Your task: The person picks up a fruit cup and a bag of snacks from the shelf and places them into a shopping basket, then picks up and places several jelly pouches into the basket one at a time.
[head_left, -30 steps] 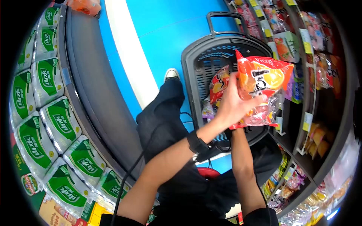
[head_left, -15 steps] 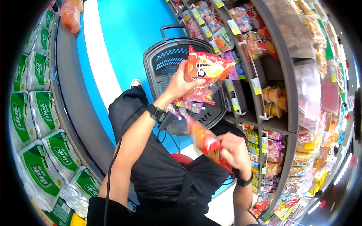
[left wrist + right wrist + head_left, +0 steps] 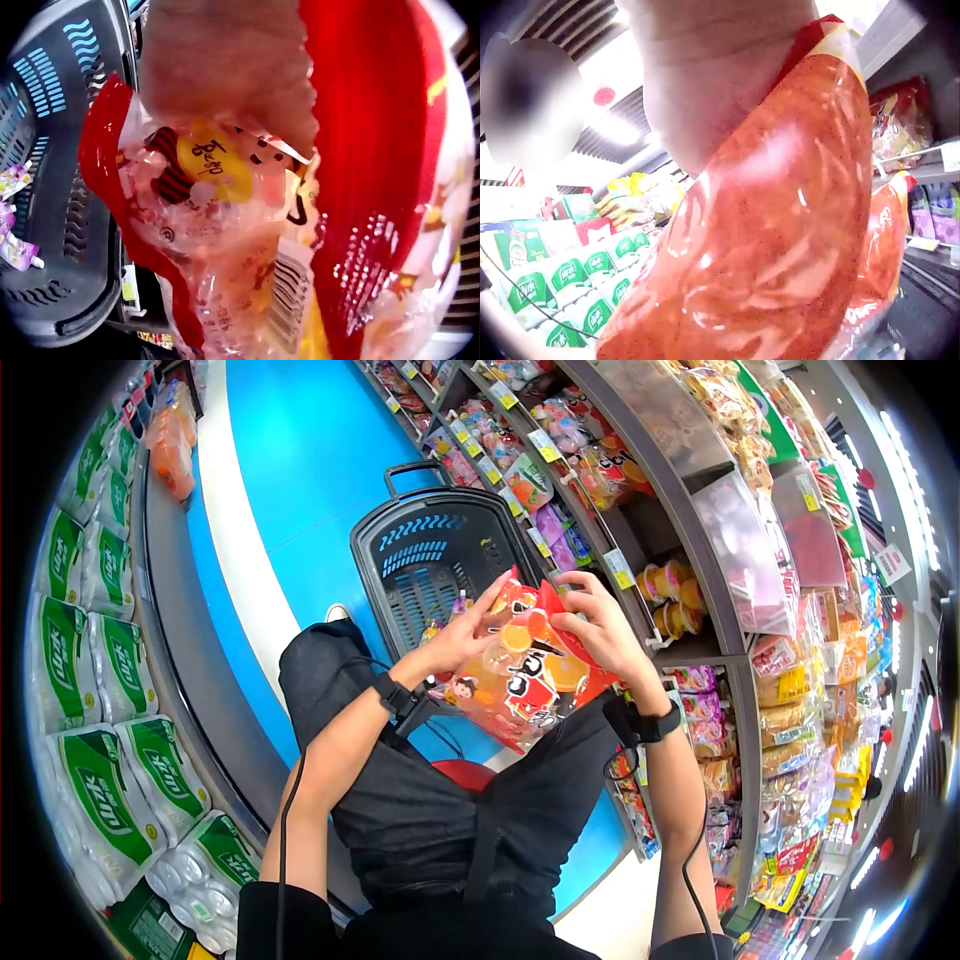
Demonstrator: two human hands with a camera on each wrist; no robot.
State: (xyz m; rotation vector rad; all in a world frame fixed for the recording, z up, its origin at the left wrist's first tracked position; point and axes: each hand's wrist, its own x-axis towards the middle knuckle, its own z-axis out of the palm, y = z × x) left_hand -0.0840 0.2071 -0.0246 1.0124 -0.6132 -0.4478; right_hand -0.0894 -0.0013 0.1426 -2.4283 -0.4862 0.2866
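Note:
My left hand grips a red-and-clear snack bag with orange print by its upper edge, over the near end of the black shopping basket. Its clear back, with wrapped pieces and a barcode, shows in the left wrist view. My right hand grips a second bag of this kind by its top corner. Both bags overlap in front of my knees, and the second bag's red edge fills the right of the left wrist view. Small purple-and-white pouches lie in the basket.
Snack shelves with price tags rise close on the right. Green-and-white paper packs are stacked along a grey ledge on the left. Blue floor stretches ahead, and a red seat shows between my legs.
My right hand has brought a second bag up from the basket, swung it near my lap, then raised it beside the first. My left hand has lowered its bag toward me. The view has shifted right.

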